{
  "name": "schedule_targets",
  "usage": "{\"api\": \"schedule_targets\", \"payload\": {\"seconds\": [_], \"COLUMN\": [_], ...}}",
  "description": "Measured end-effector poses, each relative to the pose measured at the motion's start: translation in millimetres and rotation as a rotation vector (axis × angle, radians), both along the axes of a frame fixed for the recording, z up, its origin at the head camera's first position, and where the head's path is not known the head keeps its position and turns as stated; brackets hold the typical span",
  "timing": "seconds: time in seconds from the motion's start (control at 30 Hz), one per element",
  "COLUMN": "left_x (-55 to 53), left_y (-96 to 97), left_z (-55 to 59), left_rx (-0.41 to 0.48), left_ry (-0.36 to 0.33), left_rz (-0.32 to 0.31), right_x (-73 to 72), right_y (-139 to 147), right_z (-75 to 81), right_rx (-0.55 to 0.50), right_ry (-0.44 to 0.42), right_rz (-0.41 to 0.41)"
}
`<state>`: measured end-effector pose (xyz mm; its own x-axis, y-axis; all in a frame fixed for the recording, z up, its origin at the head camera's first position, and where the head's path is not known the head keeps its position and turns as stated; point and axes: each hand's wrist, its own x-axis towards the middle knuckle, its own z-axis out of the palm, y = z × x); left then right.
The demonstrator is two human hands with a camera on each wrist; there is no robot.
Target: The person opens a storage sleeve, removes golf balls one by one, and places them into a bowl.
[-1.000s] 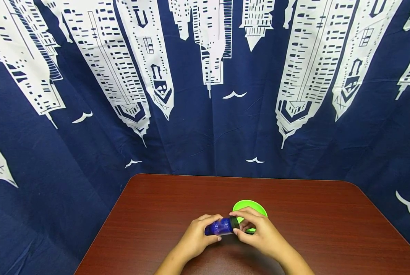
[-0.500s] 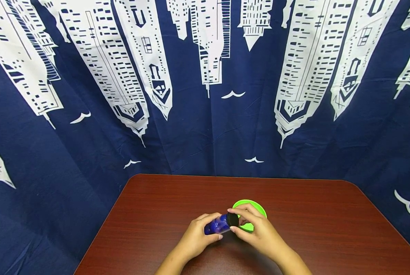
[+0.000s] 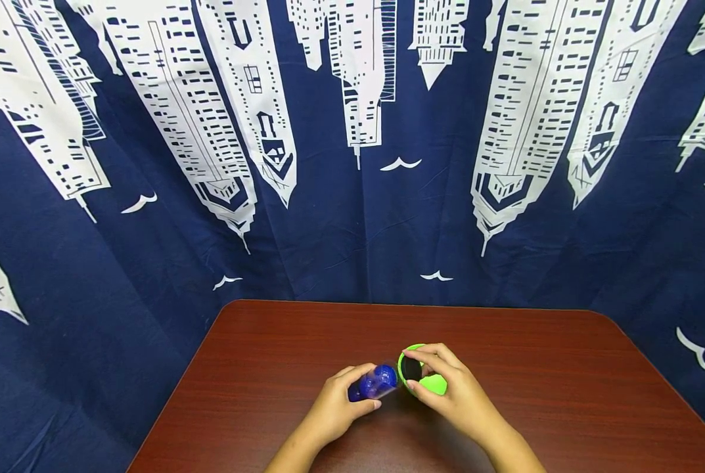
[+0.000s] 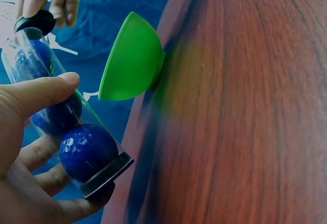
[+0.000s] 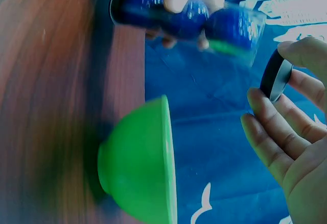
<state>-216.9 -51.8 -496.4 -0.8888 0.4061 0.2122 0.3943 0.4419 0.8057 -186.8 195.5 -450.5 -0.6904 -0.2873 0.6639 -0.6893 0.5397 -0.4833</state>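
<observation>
In my left hand (image 3: pixel 333 408) I grip a clear plastic tube (image 3: pixel 368 387) that holds blue golf balls (image 4: pixel 88 152). Three balls sit in a row inside it, and a black end piece (image 4: pixel 107 175) closes its lower end. The tube leans, its uncapped mouth towards the right. Between thumb and fingers my right hand (image 3: pixel 460 397) pinches a black round cap (image 5: pixel 277 75), held just apart from that mouth. A green bowl (image 5: pixel 138 163) stands upright on the table below the right hand, which partly hides it in the head view.
The reddish-brown wooden table (image 3: pixel 281 348) has rounded far corners. Behind it hangs a dark blue cloth (image 3: pixel 328 243) printed with white buildings and birds.
My right hand has drawn the cap off the tube, moving slightly right over the bowl. The tube has tilted, its mouth turning up and more towards the camera, still in my left hand.
</observation>
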Motion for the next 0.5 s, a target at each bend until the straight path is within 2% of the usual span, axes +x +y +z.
{"api": "schedule_targets", "payload": {"seconds": [0.23, 0.5], "left_x": [-2.8, -3.9], "left_y": [-3.8, -6.7], "left_z": [2.0, 2.6], "left_rx": [0.057, 0.110], "left_ry": [-0.026, -0.059], "left_rz": [0.036, 0.093], "right_x": [-8.5, -9.0], "right_y": [17, 40], "right_z": [0.9, -3.1], "right_rx": [-0.027, -0.021], "right_ry": [0.067, -0.014], "right_rz": [-0.035, -0.122]}}
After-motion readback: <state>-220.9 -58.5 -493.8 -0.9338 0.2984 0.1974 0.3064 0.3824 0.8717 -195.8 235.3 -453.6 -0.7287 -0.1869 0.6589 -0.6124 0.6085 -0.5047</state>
